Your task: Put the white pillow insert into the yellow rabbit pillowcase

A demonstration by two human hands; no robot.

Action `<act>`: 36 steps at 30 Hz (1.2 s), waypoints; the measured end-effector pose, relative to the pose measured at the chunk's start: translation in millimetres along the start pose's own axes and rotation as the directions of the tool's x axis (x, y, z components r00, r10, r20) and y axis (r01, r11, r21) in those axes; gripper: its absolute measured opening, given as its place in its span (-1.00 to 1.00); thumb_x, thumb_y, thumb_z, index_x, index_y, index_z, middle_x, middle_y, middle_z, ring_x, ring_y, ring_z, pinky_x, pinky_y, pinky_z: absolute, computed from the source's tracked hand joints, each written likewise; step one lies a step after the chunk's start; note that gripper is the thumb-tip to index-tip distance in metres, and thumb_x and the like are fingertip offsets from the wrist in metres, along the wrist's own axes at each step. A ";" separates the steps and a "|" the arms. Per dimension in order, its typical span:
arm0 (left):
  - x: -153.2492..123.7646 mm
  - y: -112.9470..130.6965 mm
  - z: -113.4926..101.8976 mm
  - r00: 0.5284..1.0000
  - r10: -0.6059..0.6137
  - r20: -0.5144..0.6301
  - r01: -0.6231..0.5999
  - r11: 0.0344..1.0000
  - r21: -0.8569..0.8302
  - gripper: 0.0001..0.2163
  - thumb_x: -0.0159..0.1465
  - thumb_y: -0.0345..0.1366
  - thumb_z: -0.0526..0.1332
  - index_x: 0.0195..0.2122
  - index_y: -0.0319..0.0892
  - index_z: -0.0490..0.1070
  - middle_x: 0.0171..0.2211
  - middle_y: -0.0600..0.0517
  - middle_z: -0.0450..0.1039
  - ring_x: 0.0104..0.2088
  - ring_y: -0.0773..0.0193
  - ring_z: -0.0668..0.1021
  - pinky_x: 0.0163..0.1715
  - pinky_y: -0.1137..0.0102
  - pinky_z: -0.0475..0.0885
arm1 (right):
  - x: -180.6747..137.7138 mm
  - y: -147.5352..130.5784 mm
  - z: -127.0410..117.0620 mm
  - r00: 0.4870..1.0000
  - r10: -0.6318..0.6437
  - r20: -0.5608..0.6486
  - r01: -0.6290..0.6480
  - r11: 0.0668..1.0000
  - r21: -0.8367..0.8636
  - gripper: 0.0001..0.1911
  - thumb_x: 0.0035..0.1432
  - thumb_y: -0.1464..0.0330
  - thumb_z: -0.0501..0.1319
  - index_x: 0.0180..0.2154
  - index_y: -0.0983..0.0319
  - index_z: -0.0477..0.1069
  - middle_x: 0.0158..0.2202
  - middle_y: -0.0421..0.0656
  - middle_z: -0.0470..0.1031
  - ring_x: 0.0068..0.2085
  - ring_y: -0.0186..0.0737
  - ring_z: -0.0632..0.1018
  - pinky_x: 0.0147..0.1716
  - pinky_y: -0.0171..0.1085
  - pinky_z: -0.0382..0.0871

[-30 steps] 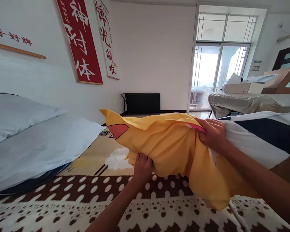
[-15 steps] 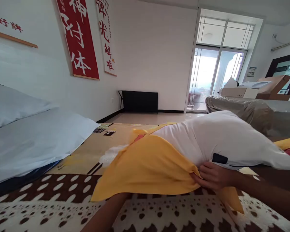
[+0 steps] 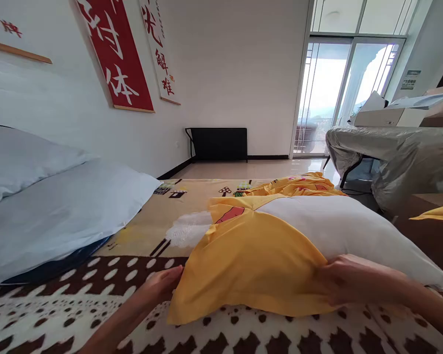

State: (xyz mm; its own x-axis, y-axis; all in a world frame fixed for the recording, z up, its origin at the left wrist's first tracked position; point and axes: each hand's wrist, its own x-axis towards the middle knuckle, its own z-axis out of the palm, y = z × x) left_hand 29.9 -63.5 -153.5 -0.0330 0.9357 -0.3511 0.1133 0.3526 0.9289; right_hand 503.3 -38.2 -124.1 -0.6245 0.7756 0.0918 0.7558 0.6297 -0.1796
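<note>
A white pillow (image 3: 339, 221) lies on the bed, its left part inside a yellow pillowcase (image 3: 251, 260) with a reddish print near its far corner. The pillow's right part is bare. My right hand (image 3: 339, 278), slightly blurred, is closed on the case's open edge at the near side of the pillow. At the case's left end, my left hand (image 3: 164, 282) has its fingers stretched out against the cloth edge. Some of those fingertips are hard to make out.
More white pillows (image 3: 66, 206) are stacked at the left by the wall. Rumpled yellow printed cloth (image 3: 299, 186) lies behind the pillow on the patterned bedspread (image 3: 192, 324). Farther right are a plastic-covered table (image 3: 402, 142) with boxes and a cardboard box (image 3: 424, 216).
My left hand has come out from under the pillowcase to its left end. The case and pillow now lie lower and flatter. My right hand keeps hold of the case edge; the view has shifted.
</note>
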 end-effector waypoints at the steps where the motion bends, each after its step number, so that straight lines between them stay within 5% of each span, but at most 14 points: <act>1: -0.9 2.8 12.6 0.999 -0.028 0.017 0.027 0.998 0.052 -0.43 -0.03 0.19 0.30 -0.17 -0.19 0.48 -0.08 -0.16 0.53 -0.06 -0.08 0.55 -0.20 0.27 0.52 | 10.5 -4.1 -7.5 0.999 0.043 -0.005 -0.043 0.998 0.035 -0.83 0.15 0.21 0.13 -0.33 0.11 0.44 -0.54 -0.27 0.44 -0.50 -0.31 0.40 -0.46 -0.32 0.17; 5: 10.0 6.8 56.6 0.999 -0.012 -0.035 0.012 1.000 -0.021 -0.42 -0.08 0.08 0.39 -0.12 -0.20 0.43 -0.12 -0.15 0.55 -0.13 -0.01 0.58 -0.23 0.30 0.54 | 49.6 -11.4 -14.8 0.917 0.317 -0.244 -0.303 0.948 0.093 -0.72 0.20 0.15 0.03 -0.19 0.18 0.34 -0.39 -0.18 0.46 -0.40 -0.23 0.43 -0.41 -0.27 0.19; 9: 21.4 7.0 60.5 1.000 -0.008 -0.028 0.004 0.990 -0.138 -0.42 -0.08 0.03 0.42 -0.11 -0.22 0.43 -0.13 -0.16 0.56 -0.14 0.01 0.59 -0.23 0.31 0.54 | 61.4 -4.8 -3.7 0.875 0.385 -0.293 -0.353 0.922 0.159 -0.77 0.13 0.17 0.08 -0.31 0.20 0.32 -0.28 -0.12 0.45 -0.30 -0.19 0.44 -0.33 -0.24 0.23; 14: 14.8 2.9 42.4 0.997 -0.001 0.072 0.013 0.987 -0.163 -0.57 0.01 -0.08 0.41 -0.20 -0.30 0.46 -0.22 -0.19 0.58 -0.25 0.03 0.62 -0.34 0.35 0.54 | 62.6 -9.2 -5.9 0.914 0.372 -0.161 -0.281 0.868 0.409 -0.80 0.03 0.20 0.16 -0.43 0.19 0.28 -0.46 -0.21 0.41 -0.41 -0.26 0.39 -0.41 -0.28 0.23; 18: 8.7 -2.6 47.3 0.998 -0.045 -0.033 0.029 0.928 -0.371 -0.72 0.13 -0.24 0.34 -0.19 -0.29 0.43 -0.23 -0.18 0.58 -0.31 0.05 0.62 -0.39 0.32 0.55 | 66.3 -32.3 -13.1 0.898 0.430 0.094 -0.327 0.508 0.797 -0.64 -0.10 0.17 0.30 -0.28 0.20 0.29 -0.40 -0.22 0.48 -0.36 -0.26 0.48 -0.42 -0.31 0.34; 21: 7.3 -3.9 55.3 0.985 -0.083 -0.154 -0.003 0.872 -0.489 -0.81 0.22 -0.31 0.24 -0.18 -0.29 0.42 -0.24 -0.18 0.58 -0.34 0.08 0.63 -0.40 0.31 0.56 | 59.1 -45.6 -13.5 0.876 0.353 0.327 -0.443 0.324 0.836 -0.57 -0.13 0.16 0.36 -0.23 0.21 0.36 -0.26 -0.17 0.52 -0.26 -0.21 0.53 -0.35 -0.31 0.41; 24: 8.9 -2.8 56.3 0.978 -0.069 -0.197 -0.050 0.838 -0.543 -0.83 0.23 -0.34 0.21 -0.17 -0.30 0.42 -0.26 -0.17 0.57 -0.35 0.11 0.63 -0.38 0.32 0.57 | 45.0 -44.6 -12.2 0.860 0.326 0.393 -0.497 0.353 0.793 -0.59 -0.13 0.17 0.39 -0.24 0.22 0.43 -0.22 -0.15 0.53 -0.18 -0.16 0.53 -0.28 -0.31 0.42; 30: 18.9 -0.9 40.5 0.979 -0.042 -0.199 -0.085 0.803 -0.589 -0.81 0.18 -0.31 0.27 -0.19 -0.26 0.45 -0.32 -0.14 0.58 -0.40 0.11 0.62 -0.41 0.30 0.56 | 20.6 -0.1 -16.1 0.916 0.303 0.264 -0.345 0.257 0.903 -0.60 -0.01 0.12 0.32 -0.20 0.25 0.45 -0.21 -0.13 0.50 -0.14 -0.17 0.50 -0.19 -0.28 0.38; 36: 3.7 -18.7 35.5 0.994 0.060 0.089 -0.026 0.941 -0.336 -0.69 0.01 -0.11 0.40 -0.35 -0.24 0.50 -0.38 -0.09 0.57 -0.43 0.17 0.58 -0.48 0.42 0.47 | 27.6 24.3 -27.0 0.857 0.491 0.153 -0.419 0.494 0.762 -0.58 0.02 0.02 0.23 -0.33 0.27 0.42 -0.38 -0.16 0.46 -0.38 -0.29 0.43 -0.44 -0.33 0.26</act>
State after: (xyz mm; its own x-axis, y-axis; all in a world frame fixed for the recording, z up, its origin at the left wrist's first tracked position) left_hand 62.9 -67.0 -176.3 0.0620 0.9506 -0.3043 -0.2265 0.3103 0.9233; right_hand 509.8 -0.4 -99.5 -0.1942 0.9680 -0.1591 0.4848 -0.0463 -0.8734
